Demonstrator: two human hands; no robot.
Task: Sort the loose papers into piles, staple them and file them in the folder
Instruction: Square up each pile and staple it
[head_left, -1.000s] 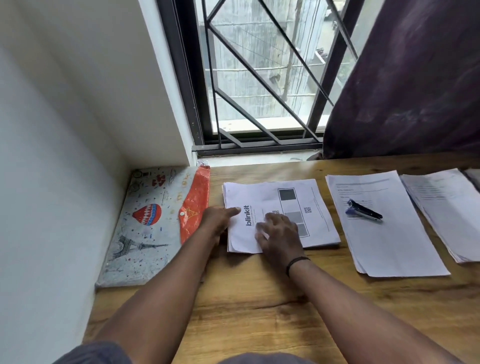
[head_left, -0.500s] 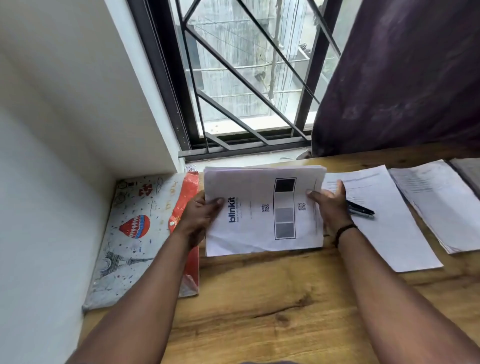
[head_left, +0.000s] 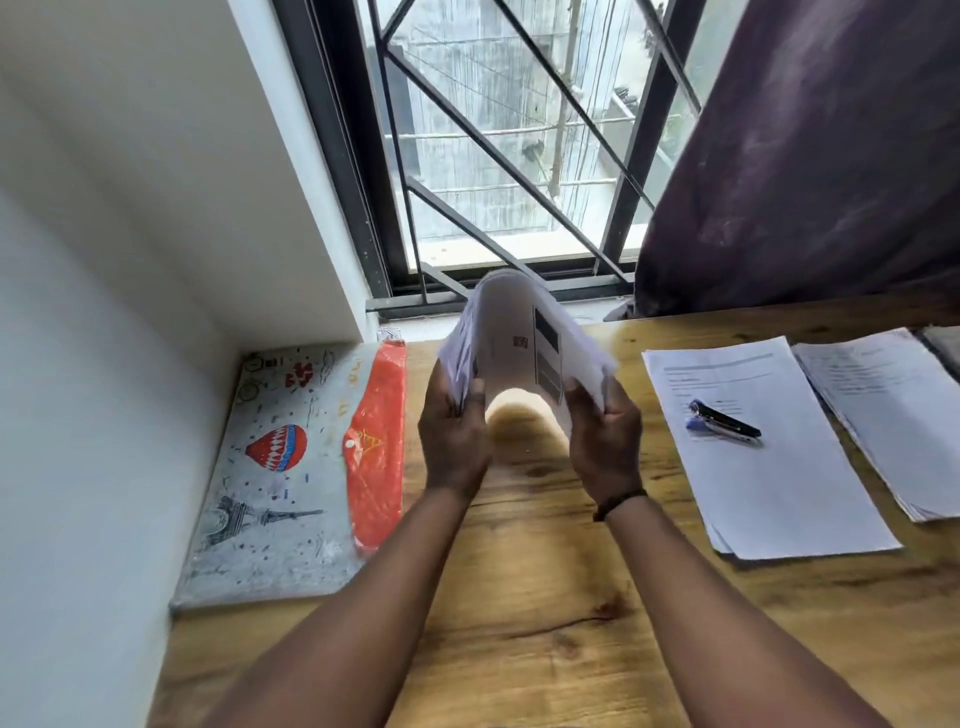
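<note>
A stack of white printed papers (head_left: 519, 332) is held above the wooden desk (head_left: 545, 649), bent upward into an arch. My left hand (head_left: 453, 441) grips its left edge and my right hand (head_left: 605, 441) grips its right edge. A folder (head_left: 291, 467) with a balloon and tower print and an orange flap lies flat at the left, against the wall. To the right lies a paper pile (head_left: 769, 467) with a dark and blue stapler (head_left: 724, 421) on top. Another paper pile (head_left: 893, 415) lies further right.
A white wall (head_left: 78, 415) bounds the desk on the left. Behind the desk stand a barred window (head_left: 509, 156) and a dark purple curtain (head_left: 810, 156). Bare wood shows between the folder and the piles.
The stack lay flat under both hands, was then lifted by its side edges, and is now pushed inward so it arches up. The camera view shifted slightly.
</note>
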